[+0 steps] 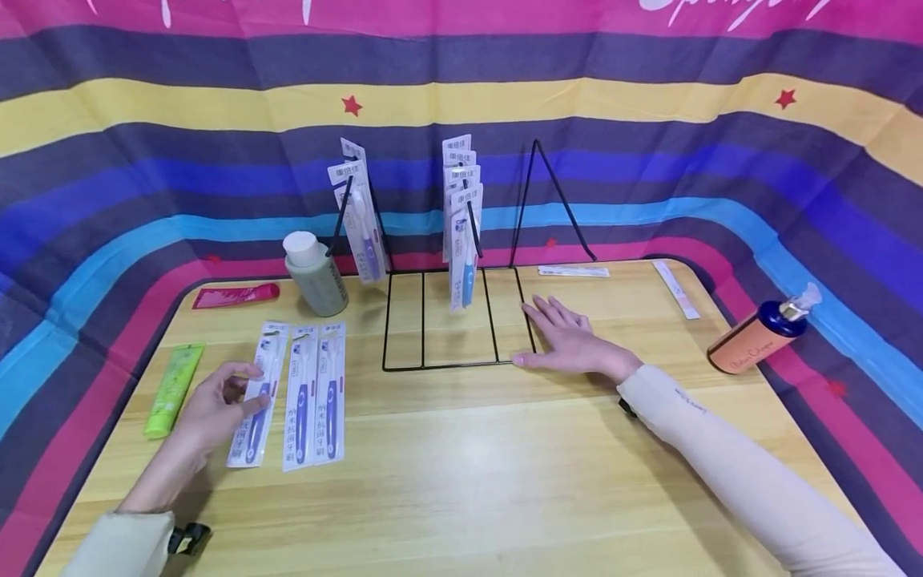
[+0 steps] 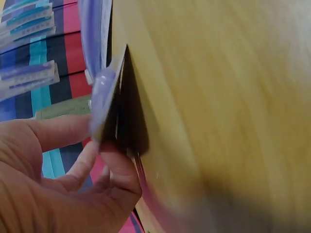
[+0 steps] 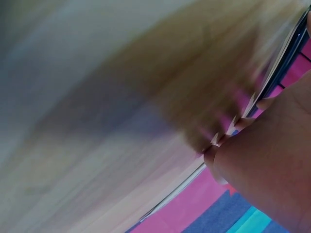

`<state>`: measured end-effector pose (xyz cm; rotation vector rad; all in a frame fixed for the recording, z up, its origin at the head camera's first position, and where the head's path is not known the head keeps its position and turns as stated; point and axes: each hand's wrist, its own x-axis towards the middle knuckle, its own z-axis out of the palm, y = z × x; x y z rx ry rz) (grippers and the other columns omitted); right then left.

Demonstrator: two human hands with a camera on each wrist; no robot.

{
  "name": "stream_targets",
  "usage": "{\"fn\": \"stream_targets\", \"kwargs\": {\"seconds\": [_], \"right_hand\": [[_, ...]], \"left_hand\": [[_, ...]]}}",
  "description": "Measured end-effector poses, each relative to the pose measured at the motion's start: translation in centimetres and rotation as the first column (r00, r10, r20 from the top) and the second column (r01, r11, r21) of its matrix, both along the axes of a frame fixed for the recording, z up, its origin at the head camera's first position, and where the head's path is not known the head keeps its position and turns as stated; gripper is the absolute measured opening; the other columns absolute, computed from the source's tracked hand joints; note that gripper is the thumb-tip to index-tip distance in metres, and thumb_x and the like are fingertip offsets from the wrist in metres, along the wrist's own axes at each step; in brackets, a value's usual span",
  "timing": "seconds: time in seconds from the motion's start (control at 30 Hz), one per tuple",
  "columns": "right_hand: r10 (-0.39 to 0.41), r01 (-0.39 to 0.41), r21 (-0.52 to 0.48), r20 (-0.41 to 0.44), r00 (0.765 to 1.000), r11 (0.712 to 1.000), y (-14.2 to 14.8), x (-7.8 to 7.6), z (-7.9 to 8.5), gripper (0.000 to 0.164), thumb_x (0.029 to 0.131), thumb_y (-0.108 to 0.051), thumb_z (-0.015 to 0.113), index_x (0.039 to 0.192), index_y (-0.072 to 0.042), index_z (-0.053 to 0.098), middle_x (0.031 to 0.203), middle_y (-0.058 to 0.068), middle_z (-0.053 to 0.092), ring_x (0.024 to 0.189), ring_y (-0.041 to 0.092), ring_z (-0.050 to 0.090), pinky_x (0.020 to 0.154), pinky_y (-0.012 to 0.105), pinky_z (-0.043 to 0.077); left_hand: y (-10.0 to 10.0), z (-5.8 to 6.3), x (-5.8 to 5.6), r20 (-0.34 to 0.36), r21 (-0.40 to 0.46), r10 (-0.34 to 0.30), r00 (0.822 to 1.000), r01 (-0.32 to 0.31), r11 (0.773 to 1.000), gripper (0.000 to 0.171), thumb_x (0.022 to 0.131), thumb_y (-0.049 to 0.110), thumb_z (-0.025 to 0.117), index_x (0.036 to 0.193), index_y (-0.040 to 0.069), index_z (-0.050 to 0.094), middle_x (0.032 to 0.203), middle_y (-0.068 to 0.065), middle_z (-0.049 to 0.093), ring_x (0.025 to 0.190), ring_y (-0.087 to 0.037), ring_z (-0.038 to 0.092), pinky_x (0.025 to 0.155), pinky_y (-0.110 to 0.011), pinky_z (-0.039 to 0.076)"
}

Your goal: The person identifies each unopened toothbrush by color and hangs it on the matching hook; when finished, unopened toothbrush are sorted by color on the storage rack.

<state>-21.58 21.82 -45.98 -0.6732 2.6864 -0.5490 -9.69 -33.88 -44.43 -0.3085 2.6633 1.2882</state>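
Observation:
On the left, my left hand (image 1: 212, 409) pinches the edges of a packaged purple toothbrush (image 1: 254, 421) between thumb and fingers. The left wrist view shows this pack (image 2: 103, 90) tilted, one edge raised off the wood. Just right of it lie two more packaged purple toothbrushes (image 1: 301, 401), side by side. My right hand (image 1: 566, 340) rests with fingers spread at the right end of a black wire rack (image 1: 447, 366), touching its frame. From the rack's left prong hang purple toothbrush packs (image 1: 369, 248); several packs with a blue toothbrush (image 1: 467, 272) in front hang from the middle prong.
A grey-green bottle (image 1: 317, 276) with a white cap stands left of the rack. Red (image 1: 234, 296) and green tubes (image 1: 173, 390) lie at the left. Behind the rack's right prong (image 1: 566, 200) lies a white strip (image 1: 573, 271); another strip (image 1: 675, 289) and a pump bottle (image 1: 757, 332) are farther right.

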Motion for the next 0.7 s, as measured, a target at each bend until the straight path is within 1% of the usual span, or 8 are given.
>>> {"fn": "stream_targets", "kwargs": {"seconds": [0.17, 0.27, 0.33, 0.43, 0.5, 0.57, 0.63, 0.7], "right_hand": [[0.007, -0.007, 0.001, -0.008, 1.000, 1.000, -0.1, -0.1, 0.0, 0.113, 0.099, -0.073, 0.063, 0.177, -0.013, 0.008, 0.182, 0.014, -0.004, 0.165, 0.040, -0.009, 0.122, 0.077, 0.003], [0.005, -0.005, 0.001, 0.001, 1.000, 1.000, 0.0, -0.2, 0.0, 0.113, 0.099, -0.074, 0.063, 0.177, -0.014, 0.007, 0.183, 0.012, -0.005, 0.166, 0.038, -0.010, 0.123, 0.075, 0.003], [0.004, -0.004, -0.001, 0.006, 1.000, 1.000, 0.0, -0.2, -0.1, 0.113, 0.099, -0.074, 0.062, 0.177, -0.015, 0.007, 0.183, 0.011, -0.005, 0.166, 0.037, -0.011, 0.124, 0.075, 0.002], [0.004, -0.004, -0.006, 0.009, 1.000, 1.000, 0.1, -0.1, -0.1, 0.113, 0.099, -0.075, 0.062, 0.177, -0.016, 0.006, 0.183, 0.010, -0.006, 0.166, 0.036, -0.012, 0.124, 0.075, 0.002], [0.005, -0.005, -0.002, 0.004, 1.000, 1.000, 0.1, -0.1, -0.1, 0.113, 0.099, -0.076, 0.061, 0.177, -0.016, 0.006, 0.183, 0.010, -0.006, 0.166, 0.037, -0.011, 0.124, 0.075, 0.002], [0.006, -0.006, 0.000, 0.002, 1.000, 1.000, 0.1, -0.1, -0.1, 0.113, 0.099, -0.076, 0.061, 0.177, -0.016, 0.006, 0.183, 0.009, -0.006, 0.166, 0.037, -0.011, 0.124, 0.075, 0.002], [0.008, -0.008, 0.001, -0.001, 1.000, 1.000, 0.1, -0.1, -0.1, 0.112, 0.100, -0.075, 0.061, 0.177, -0.016, 0.006, 0.183, 0.010, -0.007, 0.166, 0.037, -0.011, 0.124, 0.075, 0.001], [0.010, -0.010, 0.002, 0.001, 1.000, 1.000, 0.1, -0.1, 0.0, 0.112, 0.100, -0.075, 0.061, 0.177, -0.016, 0.006, 0.183, 0.009, -0.007, 0.166, 0.037, -0.011, 0.125, 0.075, 0.001]], "left_hand": [[-0.9, -0.1, 0.0, 0.007, 0.034, 0.078, 0.997, -0.079, 0.996, 0.045, 0.111, 0.007, 0.059, 0.154, -0.004, 0.052, 0.132, -0.021, 0.053, 0.099, -0.025, 0.052, 0.070, -0.028, 0.049], [-1.0, 0.0, 0.0, -0.004, 0.063, 0.152, 0.988, -0.152, 0.986, 0.044, 0.113, 0.009, 0.054, 0.156, -0.001, 0.054, 0.128, -0.015, 0.053, 0.093, -0.019, 0.053, 0.064, -0.027, 0.049], [-0.9, 0.3, -0.1, -0.033, 0.083, 0.199, 0.979, -0.196, 0.977, 0.042, 0.113, 0.010, 0.055, 0.154, 0.003, 0.058, 0.123, -0.009, 0.054, 0.088, -0.015, 0.053, 0.061, -0.026, 0.050], [-0.5, 0.8, -0.2, -0.113, 0.129, 0.250, 0.962, -0.235, 0.963, 0.038, 0.110, 0.010, 0.061, 0.148, 0.014, 0.068, 0.115, 0.002, 0.054, 0.084, -0.011, 0.052, 0.059, -0.023, 0.050], [0.0, 1.3, -0.3, -0.180, 0.168, 0.274, 0.945, -0.245, 0.955, 0.036, 0.108, 0.008, 0.065, 0.142, 0.019, 0.073, 0.110, 0.007, 0.057, 0.082, -0.009, 0.052, 0.059, -0.020, 0.049], [0.8, 1.9, -0.3, -0.250, 0.208, 0.300, 0.921, -0.251, 0.945, 0.036, 0.106, 0.005, 0.069, 0.138, 0.021, 0.076, 0.102, 0.009, 0.060, 0.080, -0.008, 0.052, 0.057, -0.017, 0.047], [1.9, 2.6, -0.4, -0.322, 0.275, 0.327, 0.889, -0.242, 0.930, 0.036, 0.104, 0.002, 0.071, 0.136, 0.017, 0.078, 0.092, 0.007, 0.063, 0.074, -0.009, 0.051, 0.054, -0.016, 0.043], [3.3, 3.3, -0.3, -0.412, 0.333, 0.326, 0.851, -0.193, 0.923, 0.034, 0.103, -0.001, 0.073, 0.134, 0.011, 0.078, 0.083, 0.003, 0.065, 0.069, -0.011, 0.053, 0.052, -0.017, 0.040]]}}
